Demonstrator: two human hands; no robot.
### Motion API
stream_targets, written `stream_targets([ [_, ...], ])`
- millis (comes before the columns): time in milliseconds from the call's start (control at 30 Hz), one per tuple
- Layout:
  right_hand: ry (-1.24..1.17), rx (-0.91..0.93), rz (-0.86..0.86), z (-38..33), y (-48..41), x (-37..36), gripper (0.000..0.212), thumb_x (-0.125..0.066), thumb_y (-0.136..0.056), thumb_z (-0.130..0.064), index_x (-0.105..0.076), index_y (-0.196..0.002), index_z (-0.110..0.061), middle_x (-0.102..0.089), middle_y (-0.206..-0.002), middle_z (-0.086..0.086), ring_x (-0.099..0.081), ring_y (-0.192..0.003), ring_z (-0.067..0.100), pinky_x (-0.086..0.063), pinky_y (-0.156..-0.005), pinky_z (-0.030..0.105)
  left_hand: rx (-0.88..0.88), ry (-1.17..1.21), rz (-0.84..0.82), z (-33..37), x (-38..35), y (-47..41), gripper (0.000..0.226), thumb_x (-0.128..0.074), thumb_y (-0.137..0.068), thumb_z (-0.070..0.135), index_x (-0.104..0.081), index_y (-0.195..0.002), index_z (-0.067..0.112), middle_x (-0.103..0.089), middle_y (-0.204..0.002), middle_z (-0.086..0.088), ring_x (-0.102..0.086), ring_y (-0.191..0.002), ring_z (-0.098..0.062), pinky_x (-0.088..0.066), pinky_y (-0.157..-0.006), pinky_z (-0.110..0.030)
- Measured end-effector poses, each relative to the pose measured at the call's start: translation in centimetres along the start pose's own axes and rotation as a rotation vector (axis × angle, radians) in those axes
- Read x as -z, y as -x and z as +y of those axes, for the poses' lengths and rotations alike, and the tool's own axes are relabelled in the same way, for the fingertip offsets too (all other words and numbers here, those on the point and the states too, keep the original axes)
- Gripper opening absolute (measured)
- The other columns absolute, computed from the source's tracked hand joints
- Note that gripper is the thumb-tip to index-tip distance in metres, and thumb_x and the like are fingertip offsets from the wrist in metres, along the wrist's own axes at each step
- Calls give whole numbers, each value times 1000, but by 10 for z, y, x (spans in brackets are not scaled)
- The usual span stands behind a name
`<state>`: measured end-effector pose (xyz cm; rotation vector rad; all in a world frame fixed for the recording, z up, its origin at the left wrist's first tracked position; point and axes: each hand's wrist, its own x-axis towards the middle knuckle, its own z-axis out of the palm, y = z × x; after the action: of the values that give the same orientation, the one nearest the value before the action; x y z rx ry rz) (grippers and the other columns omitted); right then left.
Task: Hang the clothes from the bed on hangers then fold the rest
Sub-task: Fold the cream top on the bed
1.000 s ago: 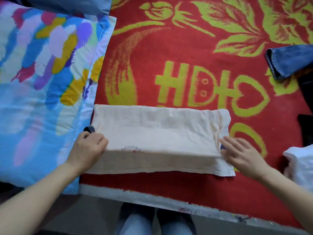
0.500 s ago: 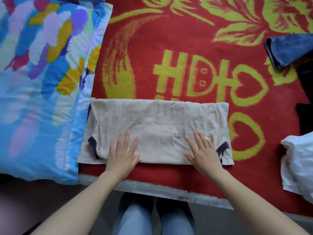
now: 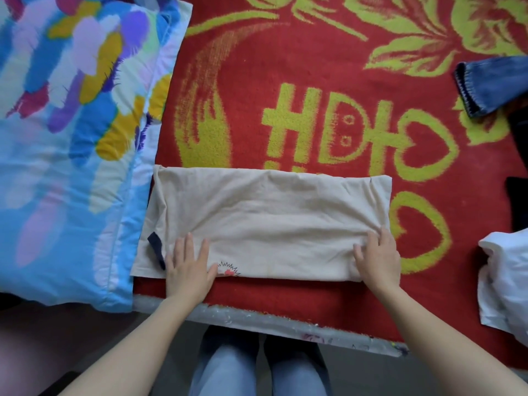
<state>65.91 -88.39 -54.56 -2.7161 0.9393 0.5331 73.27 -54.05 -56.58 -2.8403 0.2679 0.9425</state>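
A cream T-shirt point(image 3: 271, 221) with dark navy trim lies folded into a long strip on the red and yellow bed cover point(image 3: 257, 110), near its front edge. My left hand point(image 3: 190, 267) rests flat on the strip's near left part, fingers spread, beside a small printed motif. My right hand point(image 3: 377, 260) is at the strip's right end, with its fingers curled over bunched cloth there. A blue denim garment point(image 3: 491, 84) lies at the far right. A white garment point(image 3: 508, 284) sits crumpled at the right edge.
A bright blue patterned pillow point(image 3: 71, 138) fills the left side and touches the shirt's left end. A dark garment point(image 3: 518, 207) lies at the right edge between the denim and the white cloth. The bed's front edge point(image 3: 271, 321) runs just below the shirt.
The near flap was folded over and both hands pressed flat on the strip. Since then my right hand slid to the right end and gathered cloth; my left hand shifted slightly.
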Motion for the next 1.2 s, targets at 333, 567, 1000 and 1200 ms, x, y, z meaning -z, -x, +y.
stream_targets([
  [333,-378,-706,-97,3,-12,-8,68,-59,-88,-32,-25,-140,-5,-40,-139,21,-42,-124,40,-26,-102,49,-82,43,18,28,7,-8,67,-30,-96,49,4,-150,27,11,-158,-8,11,-145,-27,-1,-116,-43],
  [567,-280,-536,198,-14,2,5,31,-56,-86,-20,-60,-117,-13,-64,-108,15,-45,-111,32,-25,-94,40,-80,71,11,26,2,7,68,-32,-96,51,0,-151,27,10,-158,-8,8,-145,-25,-3,-116,-42],
  [1000,-372,803,-117,-275,99,5,66,-74,-74,-26,-49,-134,-15,-54,-121,19,-50,-117,29,-38,-98,38,337,470,356,-60,45,9,56,-57,-91,17,-38,-142,5,-26,-151,-23,-22,-137,-40,-24,-104,-54],
  [1200,-136,708,-247,-254,90,-16,57,-44,-96,-38,-25,-148,-23,-16,-155,13,-15,-143,24,-16,-110,36,337,496,428,-73,35,12,54,-56,-90,8,-39,-140,0,-25,-150,-25,-25,-137,-43,-23,-105,-55],
])
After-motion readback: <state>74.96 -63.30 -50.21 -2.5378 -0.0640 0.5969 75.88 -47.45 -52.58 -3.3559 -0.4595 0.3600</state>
